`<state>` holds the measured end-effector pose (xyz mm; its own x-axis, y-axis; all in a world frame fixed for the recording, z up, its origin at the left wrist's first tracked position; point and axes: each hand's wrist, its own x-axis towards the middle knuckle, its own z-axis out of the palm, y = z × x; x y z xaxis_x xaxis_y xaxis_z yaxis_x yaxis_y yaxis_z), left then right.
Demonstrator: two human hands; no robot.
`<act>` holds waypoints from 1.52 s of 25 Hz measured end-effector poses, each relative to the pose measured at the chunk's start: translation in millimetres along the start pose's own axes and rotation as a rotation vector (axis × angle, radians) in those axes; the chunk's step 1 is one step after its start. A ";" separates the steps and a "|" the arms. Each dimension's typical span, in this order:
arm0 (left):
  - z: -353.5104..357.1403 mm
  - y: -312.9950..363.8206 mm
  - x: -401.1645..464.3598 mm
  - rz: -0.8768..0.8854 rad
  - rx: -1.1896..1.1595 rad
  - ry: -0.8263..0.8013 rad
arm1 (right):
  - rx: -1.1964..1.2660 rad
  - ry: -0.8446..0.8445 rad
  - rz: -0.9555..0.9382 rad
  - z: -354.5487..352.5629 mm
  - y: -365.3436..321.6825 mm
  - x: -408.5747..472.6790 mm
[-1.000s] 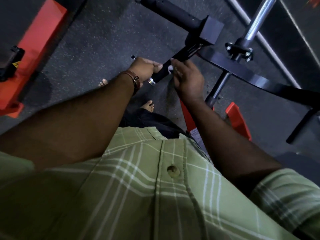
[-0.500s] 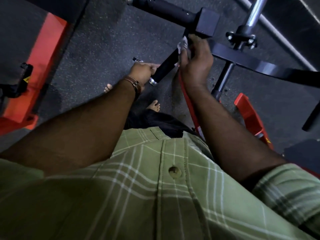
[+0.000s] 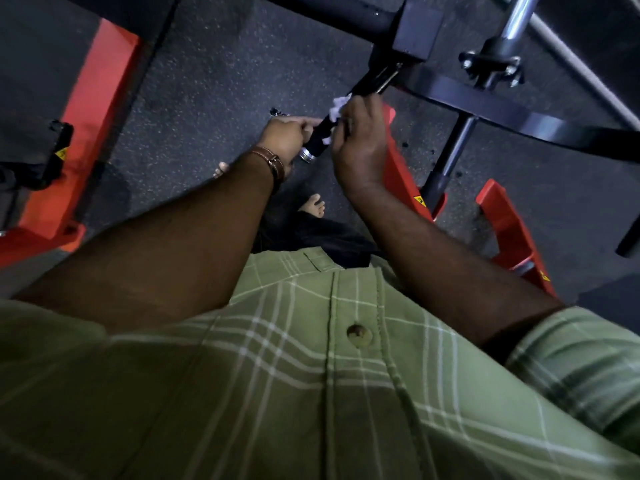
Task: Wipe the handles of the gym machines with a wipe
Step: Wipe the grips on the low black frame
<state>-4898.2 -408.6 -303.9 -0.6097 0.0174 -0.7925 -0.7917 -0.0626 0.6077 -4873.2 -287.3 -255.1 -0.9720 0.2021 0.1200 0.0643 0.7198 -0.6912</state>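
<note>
Left hand (image 3: 289, 135) pinches the black cylindrical machine handle (image 3: 320, 140) just above its silver end cap (image 3: 307, 154). Right hand (image 3: 360, 143), fingers curled, holds the crumpled white wipe (image 3: 337, 107) round the handle's mid-length. Handle axis climbs up-right from left grip toward black frame block (image 3: 415, 32); likely next stroke follows it.

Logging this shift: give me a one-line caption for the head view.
Right hand rubs a white wipe along a black machine handle while the left hand steadies its capped end.
</note>
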 end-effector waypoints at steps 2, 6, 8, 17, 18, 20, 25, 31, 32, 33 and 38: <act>0.8 0.8 -2.2 -0.017 -0.025 0.017 | 0.103 -0.018 0.021 3.7 1.3 -9.1; -0.9 -1.8 -1.5 -0.015 -0.048 -0.022 | 0.327 0.202 0.500 6.8 15.0 -4.3; -5.8 -6.5 0.9 -0.019 -0.033 -0.024 | 0.688 0.285 0.813 10.1 27.6 24.7; -3.5 -13.6 -1.6 -0.022 -0.147 0.013 | 0.955 -0.366 1.019 7.9 29.5 44.8; -4.8 -13.4 -1.0 -0.036 -0.138 0.016 | 1.109 -0.279 1.053 7.1 33.2 55.2; -9.4 -13.6 3.9 -0.061 -0.108 0.002 | 1.253 -0.219 1.067 7.3 35.9 58.6; -13.3 -12.3 8.5 -0.112 -0.051 0.018 | 0.876 -0.371 1.006 17.4 32.1 30.5; -10.2 -13.7 10.5 -0.116 -0.141 0.017 | 0.724 0.064 0.945 5.0 23.9 2.6; -9.1 -15.9 11.4 -0.115 -0.156 0.032 | 0.599 0.073 0.822 3.6 19.9 -3.7; -8.4 -17.2 11.6 -0.111 -0.173 0.041 | 0.501 0.078 0.704 -1.3 11.7 -4.6; -8.8 -20.9 7.3 -0.096 -0.159 0.066 | 0.035 0.149 0.117 -7.6 0.7 30.1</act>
<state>-4885.8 -415.9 -322.9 -0.5233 -0.0346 -0.8514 -0.8269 -0.2206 0.5172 -4900.7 -275.7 -246.5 -0.9142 0.3805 0.1398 0.1642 0.6630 -0.7304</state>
